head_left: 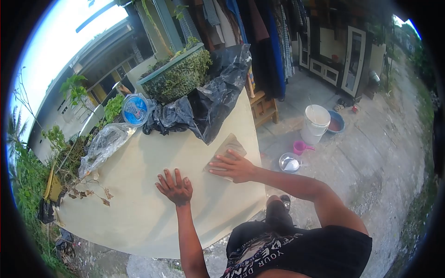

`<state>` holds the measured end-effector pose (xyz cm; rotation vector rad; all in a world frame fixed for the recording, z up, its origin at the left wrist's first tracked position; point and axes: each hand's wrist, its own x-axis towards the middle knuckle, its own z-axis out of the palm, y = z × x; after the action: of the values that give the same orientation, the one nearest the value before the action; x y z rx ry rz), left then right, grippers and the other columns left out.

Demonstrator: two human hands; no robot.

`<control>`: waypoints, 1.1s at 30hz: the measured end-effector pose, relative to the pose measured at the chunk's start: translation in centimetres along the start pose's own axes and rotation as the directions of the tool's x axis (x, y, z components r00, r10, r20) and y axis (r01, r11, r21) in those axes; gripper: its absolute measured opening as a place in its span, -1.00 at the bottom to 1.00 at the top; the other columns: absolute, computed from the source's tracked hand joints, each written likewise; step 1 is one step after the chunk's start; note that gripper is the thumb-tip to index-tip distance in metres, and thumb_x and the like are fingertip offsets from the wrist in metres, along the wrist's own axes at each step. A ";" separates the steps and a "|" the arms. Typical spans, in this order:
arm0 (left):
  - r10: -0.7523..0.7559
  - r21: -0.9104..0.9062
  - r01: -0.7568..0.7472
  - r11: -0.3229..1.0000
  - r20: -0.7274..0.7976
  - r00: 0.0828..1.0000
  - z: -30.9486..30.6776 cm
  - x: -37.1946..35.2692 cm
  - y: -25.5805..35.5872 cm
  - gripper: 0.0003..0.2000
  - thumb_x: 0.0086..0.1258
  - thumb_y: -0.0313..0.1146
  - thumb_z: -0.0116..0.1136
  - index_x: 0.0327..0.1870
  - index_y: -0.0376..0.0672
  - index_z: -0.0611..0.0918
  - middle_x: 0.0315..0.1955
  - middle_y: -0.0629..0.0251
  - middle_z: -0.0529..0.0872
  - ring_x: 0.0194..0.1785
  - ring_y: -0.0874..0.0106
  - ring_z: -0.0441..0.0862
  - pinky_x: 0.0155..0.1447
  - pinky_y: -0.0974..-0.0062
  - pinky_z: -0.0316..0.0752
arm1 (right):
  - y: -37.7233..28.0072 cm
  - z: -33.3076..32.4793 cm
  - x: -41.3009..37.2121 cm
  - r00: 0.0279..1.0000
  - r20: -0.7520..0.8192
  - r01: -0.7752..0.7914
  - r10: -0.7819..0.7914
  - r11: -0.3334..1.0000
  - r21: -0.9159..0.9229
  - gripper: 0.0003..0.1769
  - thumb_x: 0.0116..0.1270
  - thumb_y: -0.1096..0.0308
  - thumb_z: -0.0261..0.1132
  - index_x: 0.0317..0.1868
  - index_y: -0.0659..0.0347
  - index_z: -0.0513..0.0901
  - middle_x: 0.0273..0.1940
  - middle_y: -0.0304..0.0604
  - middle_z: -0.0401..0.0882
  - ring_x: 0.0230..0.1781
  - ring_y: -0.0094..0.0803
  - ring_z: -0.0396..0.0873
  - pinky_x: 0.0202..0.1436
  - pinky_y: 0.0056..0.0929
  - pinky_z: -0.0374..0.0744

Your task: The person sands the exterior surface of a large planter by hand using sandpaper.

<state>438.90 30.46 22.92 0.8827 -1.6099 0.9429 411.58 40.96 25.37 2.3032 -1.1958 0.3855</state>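
Note:
A large cream-coloured panel (134,204) spreads out in front of me. My left hand (175,189) lies on it palm down, fingers apart and dark smudges on the skin, with nothing held. To the right, a thin brownish-grey sheet (235,142) with a pointed corner rests on the panel. My right hand (235,167) presses flat across the near part of this sheet, fingers stretched out, covering some of it.
Crumpled black plastic (174,116), a mossy planter (178,76), a blue-lidded tub (135,110) and clear plastic (104,146) line the far edge. On the floor at right stand a white bucket (315,125), a pink dipper (300,147) and a bowl (290,163).

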 end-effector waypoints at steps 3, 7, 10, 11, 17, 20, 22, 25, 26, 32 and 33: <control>0.003 0.025 -0.003 1.000 0.002 1.000 0.0 -0.1 0.0 -0.54 0.61 -0.02 -0.21 0.41 0.07 0.46 0.48 0.07 0.31 0.55 -0.13 0.17 0.55 -0.23 -0.01 | 2.3 -3.2 2.0 0.897 -0.356 -0.254 0.262 0.965 0.070 -0.16 0.21 0.31 0.35 0.53 -0.25 0.31 0.60 -0.27 0.10 0.66 -0.17 -0.06 0.64 0.19 -0.23; 0.011 0.039 -0.011 0.999 0.014 1.000 0.1 -0.2 0.1 -0.53 0.62 -0.02 -0.22 0.44 0.06 0.43 0.48 0.05 0.31 0.55 -0.12 0.16 0.55 -0.24 -0.02 | 3.2 -6.5 8.0 0.635 -0.657 -0.366 0.405 0.908 0.205 -0.20 0.18 0.33 0.38 0.48 -0.20 0.39 0.56 -0.10 0.17 0.64 0.01 -0.05 0.61 0.25 -0.20; 0.004 0.025 -0.005 1.000 0.038 0.999 -0.1 -0.1 -0.1 -0.53 0.61 -0.01 -0.20 0.44 0.08 0.43 0.48 0.09 0.31 0.57 -0.08 0.15 0.56 -0.21 -0.05 | 0.6 -4.8 8.6 0.706 -0.638 -0.289 0.306 0.948 0.135 -0.14 0.16 0.32 0.39 0.51 -0.22 0.34 0.59 -0.20 0.13 0.65 -0.10 -0.06 0.62 0.22 -0.19; -0.002 0.011 0.001 1.000 0.042 0.999 -0.2 -0.3 -0.1 -0.52 0.60 0.00 -0.19 0.44 0.09 0.43 0.49 0.11 0.31 0.57 -0.06 0.14 0.57 -0.20 -0.07 | -0.3 -3.7 7.6 0.880 -0.454 -0.156 0.138 0.988 -0.003 -0.10 0.14 0.31 0.39 0.53 -0.24 0.30 0.60 -0.26 0.11 0.66 -0.16 -0.06 0.63 0.20 -0.19; -0.034 0.032 0.033 0.999 0.035 0.999 -0.2 -3.9 -1.5 -0.51 0.59 0.04 -0.18 0.43 0.10 0.44 0.48 0.14 0.31 0.59 -0.04 0.10 0.59 -0.20 -0.11 | 1.7 -1.8 3.0 0.969 -0.226 -0.134 0.103 0.983 -0.126 -0.05 0.09 0.27 0.43 0.53 -0.45 0.29 0.58 -0.39 0.12 0.65 -0.26 -0.02 0.64 0.19 -0.21; -0.041 0.029 0.041 0.999 0.000 0.999 0.5 -5.1 -1.5 -0.51 0.60 0.03 -0.19 0.42 0.06 0.44 0.48 0.10 0.30 0.59 -0.07 0.09 0.58 -0.22 -0.11 | 4.1 -4.6 6.2 0.787 -0.577 -0.285 0.217 0.958 -0.028 -0.19 0.08 0.25 0.46 0.43 -0.23 0.48 0.39 -0.08 0.34 0.56 0.05 0.08 0.60 0.27 -0.23; -0.031 0.021 0.032 0.999 -0.015 0.999 0.7 -5.1 -1.3 -0.51 0.60 0.03 -0.20 0.42 0.03 0.44 0.49 0.07 0.29 0.59 -0.09 0.09 0.58 -0.24 -0.11 | 3.0 -4.4 8.2 0.751 -0.600 -0.314 0.276 0.948 0.042 -0.24 0.11 0.33 0.43 0.40 -0.15 0.51 0.41 -0.10 0.35 0.50 0.03 0.17 0.53 0.28 -0.09; -0.026 0.029 0.026 0.999 -0.003 1.000 0.4 -4.9 -1.4 -0.51 0.61 0.01 -0.21 0.43 -0.02 0.41 0.50 0.00 0.26 0.58 -0.16 0.07 0.56 -0.30 -0.11 | -0.4 -3.8 9.2 0.829 -0.515 -0.226 0.219 0.973 0.050 -0.13 0.04 0.41 0.41 0.46 -0.18 0.44 0.51 -0.21 0.26 0.55 -0.05 0.18 0.44 0.18 0.11; -0.020 0.017 0.020 1.000 0.001 1.000 0.3 -5.0 -1.3 -0.51 0.61 0.01 -0.21 0.43 -0.02 0.41 0.50 0.00 0.26 0.58 -0.16 0.07 0.56 -0.30 -0.11 | -1.3 -2.2 8.2 0.896 -0.415 -0.171 0.155 0.985 0.000 -0.07 0.01 0.42 0.40 0.48 -0.24 0.40 0.54 -0.28 0.24 0.59 -0.10 0.11 0.48 0.14 0.09; -0.040 0.039 0.039 0.998 0.032 0.999 0.1 -5.0 -1.2 -0.50 0.61 0.00 -0.22 0.45 -0.03 0.40 0.50 -0.01 0.25 0.58 -0.15 0.07 0.56 -0.30 -0.13 | -1.1 2.6 -0.9 1.000 0.005 0.004 -0.004 0.998 -0.060 -0.02 0.13 0.43 0.32 0.58 -0.36 0.22 0.62 -0.50 0.03 0.66 -0.34 -0.07 0.63 0.15 -0.13; -0.056 0.035 0.056 0.998 0.008 0.998 0.3 -4.9 -0.9 -0.50 0.61 -0.01 -0.22 0.45 -0.02 0.39 0.50 -0.01 0.25 0.58 -0.15 0.07 0.56 -0.29 -0.13 | -0.2 2.4 -1.8 0.997 -0.056 -0.060 0.057 0.997 -0.057 -0.06 0.15 0.40 0.33 0.56 -0.36 0.25 0.62 -0.46 0.05 0.66 -0.29 -0.07 0.63 0.16 -0.15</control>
<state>440.56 30.28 18.18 0.9523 -1.5724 0.9315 410.74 40.91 22.50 2.1973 -1.2339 0.4260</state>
